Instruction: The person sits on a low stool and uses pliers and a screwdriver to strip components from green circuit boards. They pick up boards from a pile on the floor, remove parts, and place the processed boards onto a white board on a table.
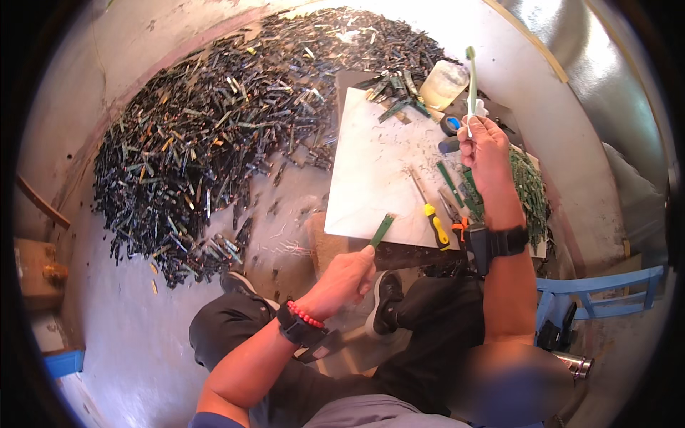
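My left hand (pixel 344 279) pinches one end of a narrow green strip (pixel 382 230), which looks like a piece of circuit board. The strip's free end reaches over the near edge of a white board (pixel 364 178). Raised beyond the board's right side, my right hand (pixel 487 146) is closed around a toothbrush (pixel 472 89) with a pale green handle, its head pointing up and away. On the board between the hands lie a screwdriver (pixel 430 214) with a yellow and black handle, pliers (pixel 457 221) with orange grips, and a few green strips (pixel 449 182).
A big heap of dark strips (pixel 207 143) covers the floor at left and far. At the board's far end stand a jar of yellowish liquid (pixel 444 85) and a tape roll (pixel 450 125). Green strips (pixel 529 185) are piled at right, near a blue chair (pixel 599 292).
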Demonstrator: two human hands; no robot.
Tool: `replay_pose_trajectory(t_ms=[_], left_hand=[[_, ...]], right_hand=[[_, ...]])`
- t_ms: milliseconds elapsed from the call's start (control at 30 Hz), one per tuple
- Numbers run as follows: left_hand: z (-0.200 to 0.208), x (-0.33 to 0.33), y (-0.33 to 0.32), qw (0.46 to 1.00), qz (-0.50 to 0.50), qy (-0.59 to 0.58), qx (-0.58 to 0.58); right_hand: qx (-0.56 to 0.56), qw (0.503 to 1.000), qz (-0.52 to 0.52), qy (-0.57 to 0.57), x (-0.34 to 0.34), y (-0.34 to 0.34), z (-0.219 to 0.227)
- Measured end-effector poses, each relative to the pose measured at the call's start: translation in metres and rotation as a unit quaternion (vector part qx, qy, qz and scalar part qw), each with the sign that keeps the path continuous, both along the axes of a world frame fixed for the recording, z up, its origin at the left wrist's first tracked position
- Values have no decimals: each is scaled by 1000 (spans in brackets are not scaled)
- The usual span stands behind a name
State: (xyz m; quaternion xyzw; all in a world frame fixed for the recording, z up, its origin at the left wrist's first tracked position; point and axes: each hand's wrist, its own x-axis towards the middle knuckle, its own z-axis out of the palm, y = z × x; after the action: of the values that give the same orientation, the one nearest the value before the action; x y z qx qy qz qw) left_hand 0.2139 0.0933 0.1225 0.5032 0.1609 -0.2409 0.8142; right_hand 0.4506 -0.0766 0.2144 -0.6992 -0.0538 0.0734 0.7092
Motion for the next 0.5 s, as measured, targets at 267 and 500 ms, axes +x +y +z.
replay_pose_trajectory(t_ms=[267,500], left_hand=[[4,2,6,999,31,18,-33],[7,1,10,998,47,40,-32]], right_hand=[[-9,998,26,60,-22,2,15],[-23,977,56,206,-120,-27,8]])
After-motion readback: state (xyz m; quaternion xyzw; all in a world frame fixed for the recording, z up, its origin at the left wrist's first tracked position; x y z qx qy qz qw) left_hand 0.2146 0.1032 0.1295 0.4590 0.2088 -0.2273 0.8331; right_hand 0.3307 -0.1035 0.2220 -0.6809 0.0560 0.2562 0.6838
